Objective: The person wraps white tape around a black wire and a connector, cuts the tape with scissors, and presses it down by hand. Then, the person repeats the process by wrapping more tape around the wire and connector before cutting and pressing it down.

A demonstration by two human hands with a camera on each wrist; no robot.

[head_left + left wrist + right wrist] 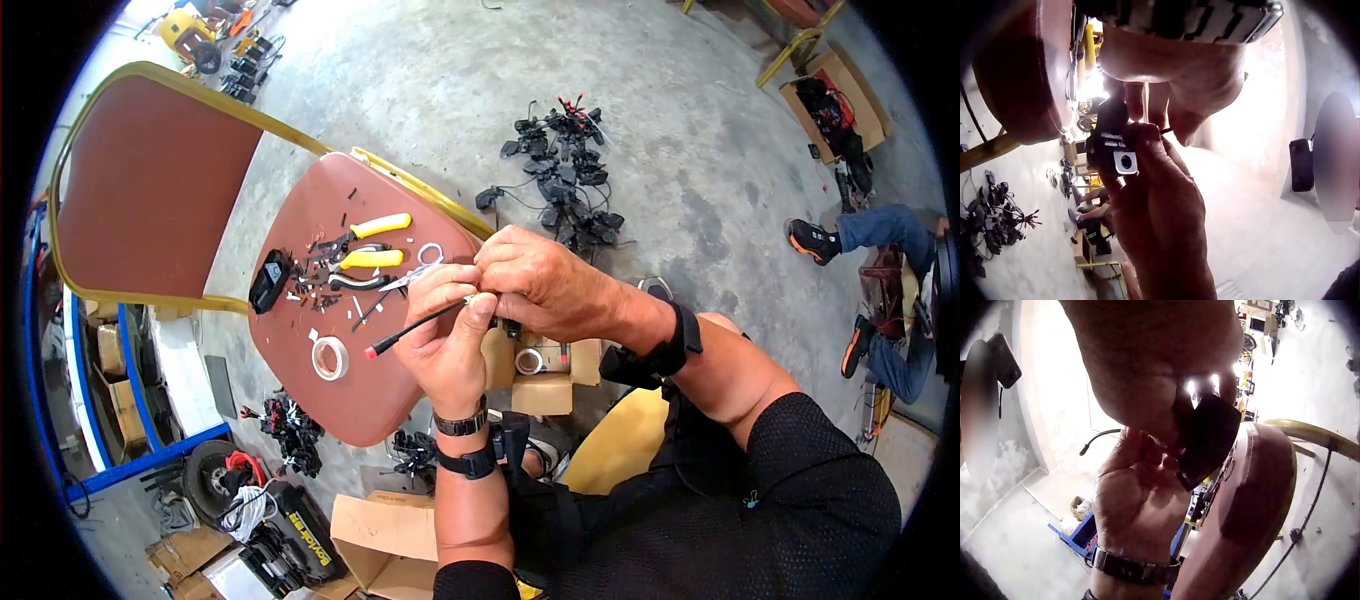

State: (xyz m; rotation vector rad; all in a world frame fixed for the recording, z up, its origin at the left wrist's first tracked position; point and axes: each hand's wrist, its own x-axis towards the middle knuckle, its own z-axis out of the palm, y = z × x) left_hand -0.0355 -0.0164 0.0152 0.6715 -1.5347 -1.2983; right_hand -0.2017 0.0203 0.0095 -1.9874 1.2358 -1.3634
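Both hands meet above the front right edge of a brown chair seat (pixel 380 405). My left hand (pixel 445 345) pinches a black cable (pixel 420 322) with a red tip between thumb and fingers. My right hand (pixel 535 280) has its fingers curled at the cable's other end. A small black part with a pale, holed face (pixel 1125 162) shows at the right hand's fingers in the left wrist view; in the right wrist view a dark block (pixel 1210 440) is there. The exact contact between fingertips is hidden.
On the seat lie yellow-handled pliers (pixel 372 259), scissors (pixel 412 277), a white tape roll (pixel 330 358), a black case (pixel 270 281) and scraps. Black parts (pixel 565 175) cover the floor behind. Cardboard boxes (pixel 385 540) stand near the legs; another person's legs (pixel 890 235) are at right.
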